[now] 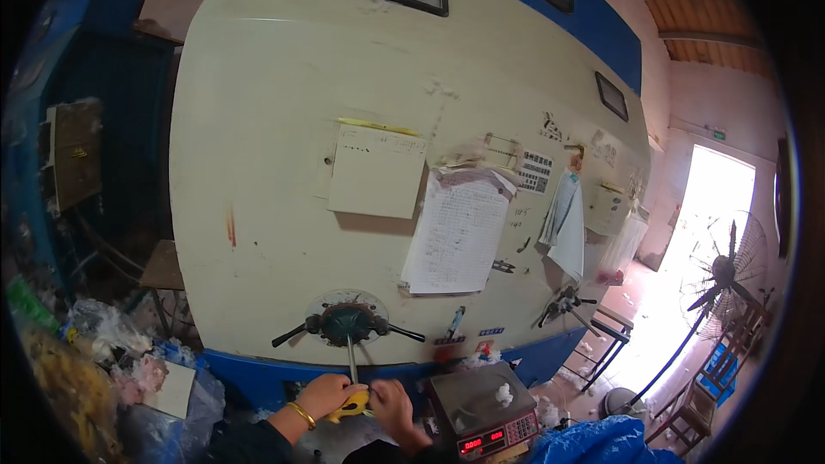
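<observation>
Yellow piece (pixel 351 406) is pinched in the nearly closed left hand (pixel 325 396), near the end of a metal tube (pixel 351 363), probably for steadiness; the right hand (pixel 393 408) is curled beside it, hold unclear. Scale (pixel 464 397) is set alongside, presumably for reach; pale machine (pixel 266 112) is seen beyond.

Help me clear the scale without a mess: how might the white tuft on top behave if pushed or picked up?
The white tuft looks like loose fluff, so it is probably very light and apt to drift at a nudge. Its uneven, puffy outline suggests it would squash softly when pinched. The scale's flat pan shows little to stop it sliding.
</observation>
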### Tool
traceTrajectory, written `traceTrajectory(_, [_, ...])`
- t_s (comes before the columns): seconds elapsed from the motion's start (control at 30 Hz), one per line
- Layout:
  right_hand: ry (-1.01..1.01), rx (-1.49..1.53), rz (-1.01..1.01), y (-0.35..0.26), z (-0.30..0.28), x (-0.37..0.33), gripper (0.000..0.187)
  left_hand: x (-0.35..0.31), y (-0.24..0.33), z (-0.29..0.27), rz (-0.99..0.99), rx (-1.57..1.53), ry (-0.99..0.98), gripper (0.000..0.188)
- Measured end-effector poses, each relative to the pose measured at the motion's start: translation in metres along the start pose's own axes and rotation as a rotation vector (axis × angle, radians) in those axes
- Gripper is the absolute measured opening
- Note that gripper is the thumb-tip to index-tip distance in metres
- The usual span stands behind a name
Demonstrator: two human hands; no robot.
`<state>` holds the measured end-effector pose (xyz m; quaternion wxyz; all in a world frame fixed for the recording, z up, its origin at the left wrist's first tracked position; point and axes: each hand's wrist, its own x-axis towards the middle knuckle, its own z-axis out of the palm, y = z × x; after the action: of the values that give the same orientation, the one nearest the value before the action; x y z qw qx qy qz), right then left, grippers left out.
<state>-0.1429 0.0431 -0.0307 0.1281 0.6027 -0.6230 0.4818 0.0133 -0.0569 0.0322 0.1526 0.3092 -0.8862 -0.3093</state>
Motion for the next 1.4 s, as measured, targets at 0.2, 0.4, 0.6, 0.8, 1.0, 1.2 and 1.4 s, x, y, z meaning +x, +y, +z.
traceTrajectory(0.2, [0.032, -0.109, 0.017, -0.078, -0.021, -0.013, 0.035, 0.011, -0.008, 0.005, 0.058, -0.125, 0.037, 0.061])
traceTrajectory(0.4, [-0.073, -0.210, 0.123, -0.091, -0.022, -0.009, 0.044, 0.013, -0.008, 0.000, 0.067, -0.108, -0.015, 0.060])
traceTrajectory(0.6, [-0.099, -0.221, 0.174, -0.067, -0.004, -0.022, 0.045, 0.008, 0.014, -0.016, -0.095, -0.302, -0.119, 0.052])
traceTrajectory(0.8, [-0.061, -0.158, 0.264, -0.069, 0.001, -0.016, 0.047, 0.006, 0.000, -0.016, 0.033, -0.462, -0.158, 0.057])
traceTrajectory(1.0, [-0.110, -0.161, 0.275, -0.081, -0.005, -0.012, 0.043, 0.010, -0.005, -0.015, 0.023, -0.321, -0.149, 0.057])
traceTrajectory(1.2, [0.036, -0.222, 0.244, -0.078, 0.013, -0.019, 0.028, 0.009, -0.006, -0.011, 0.049, -0.242, -0.102, 0.063])
traceTrajectory(1.4, [0.075, -0.202, 0.397, -0.069, 0.024, -0.017, 0.033, 0.001, 0.009, -0.008, 0.038, -0.104, 0.040, 0.067])
